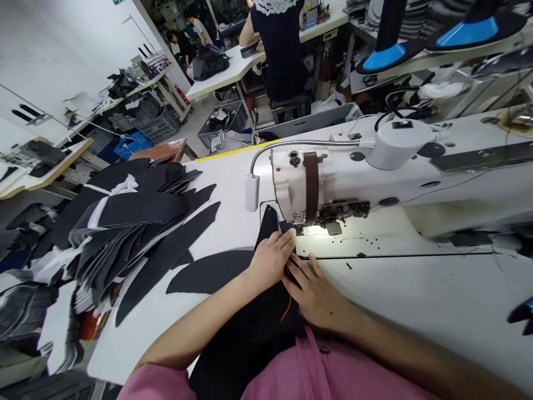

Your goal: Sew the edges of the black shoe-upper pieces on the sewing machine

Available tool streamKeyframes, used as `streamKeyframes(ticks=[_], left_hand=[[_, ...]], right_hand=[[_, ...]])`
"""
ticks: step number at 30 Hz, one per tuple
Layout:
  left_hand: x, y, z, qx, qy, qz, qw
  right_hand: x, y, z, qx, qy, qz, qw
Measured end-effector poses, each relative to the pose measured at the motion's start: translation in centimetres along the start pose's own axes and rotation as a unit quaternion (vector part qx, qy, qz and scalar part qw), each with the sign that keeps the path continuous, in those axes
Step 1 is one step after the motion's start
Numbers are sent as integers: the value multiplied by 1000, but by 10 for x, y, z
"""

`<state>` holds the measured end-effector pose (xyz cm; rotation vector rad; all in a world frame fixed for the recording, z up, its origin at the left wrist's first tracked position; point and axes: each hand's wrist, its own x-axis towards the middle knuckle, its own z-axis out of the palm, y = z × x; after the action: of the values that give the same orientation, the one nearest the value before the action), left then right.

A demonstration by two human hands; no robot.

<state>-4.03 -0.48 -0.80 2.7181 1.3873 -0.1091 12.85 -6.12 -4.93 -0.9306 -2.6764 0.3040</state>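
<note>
At the sewing machine (333, 180), a black fabric piece (245, 333) runs from my lap up to the lit needle area. My left hand (271, 258) presses down on this fabric just in front of the needle, fingers close together and curled onto it. Close beside it, my right hand (316, 293) rests along the fabric's right edge with its fingers stretched and spread. An orange thread (286, 310) lies on the cloth between my wrists. The fingertips of my left hand partly hide the fabric's edge near the presser foot.
Loose black cut pieces (170, 258) lie left on the white table (233, 183), beside tied fabric bundles (129, 214). A bendy lamp (252, 191) hangs by the machine head. Blue-based thread cones (383, 55) stand behind. A person in black (281, 50) sits farther back.
</note>
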Motion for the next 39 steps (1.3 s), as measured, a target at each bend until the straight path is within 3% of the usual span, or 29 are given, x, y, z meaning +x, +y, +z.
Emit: streamKeyframes(ticks=[13, 30, 39], left_hand=[[12, 4, -5, -4, -19, -22, 1000], [27, 16, -4, 18, -6, -21, 1000], [29, 16, -7, 36, -11, -31, 999]], right_hand=[[-2, 3, -2, 24, -1, 24, 999], [-8, 11, -8, 29, -57, 47, 997], [-7, 11, -7, 9, -9, 51, 999]])
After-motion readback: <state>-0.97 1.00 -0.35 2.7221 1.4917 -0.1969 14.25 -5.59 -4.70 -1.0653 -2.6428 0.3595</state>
